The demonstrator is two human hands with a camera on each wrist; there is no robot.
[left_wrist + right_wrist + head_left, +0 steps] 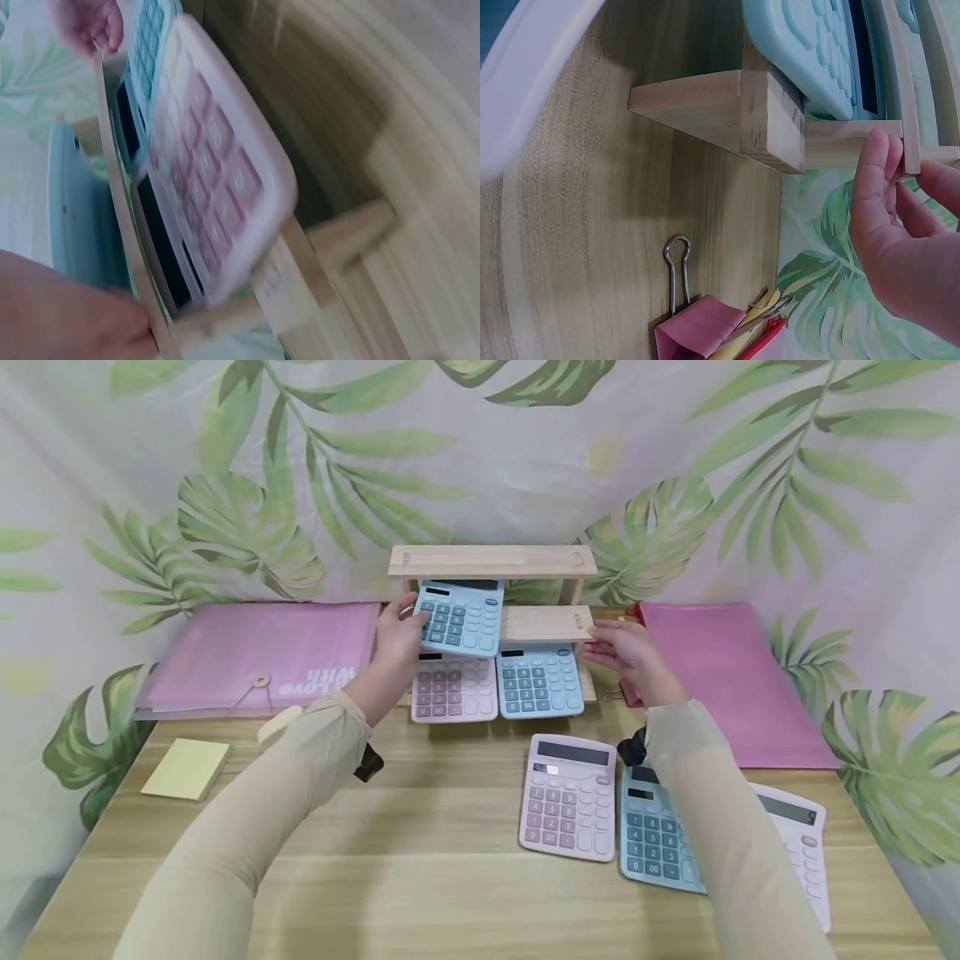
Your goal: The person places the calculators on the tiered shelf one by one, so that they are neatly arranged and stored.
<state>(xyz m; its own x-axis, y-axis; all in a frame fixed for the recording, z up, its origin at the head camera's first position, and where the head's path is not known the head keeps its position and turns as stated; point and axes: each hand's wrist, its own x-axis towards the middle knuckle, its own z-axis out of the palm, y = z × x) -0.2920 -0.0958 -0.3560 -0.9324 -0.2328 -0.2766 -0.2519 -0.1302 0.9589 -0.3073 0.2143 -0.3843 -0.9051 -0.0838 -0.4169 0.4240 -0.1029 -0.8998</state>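
My left hand (396,643) grips the left edge of a blue calculator (480,617), which leans on the middle board of a wooden rack (491,560), just under its top board. In the left wrist view this calculator (79,210) shows its plain back. My right hand (633,656) pinches the right end of the rack's middle board (551,623); the right wrist view shows thumb and fingers on either side of the board (909,97). Below, on the lower level, a pink calculator (453,693) and another blue calculator (540,681) lean side by side.
On the table in front lie a pink calculator (566,797), a blue one (656,831) partly under my right forearm, and a white-edged one (806,835). Pink folders (247,652) (742,685) flank the rack. Yellow sticky notes (186,768) lie left; a binder clip (697,326) sits right.
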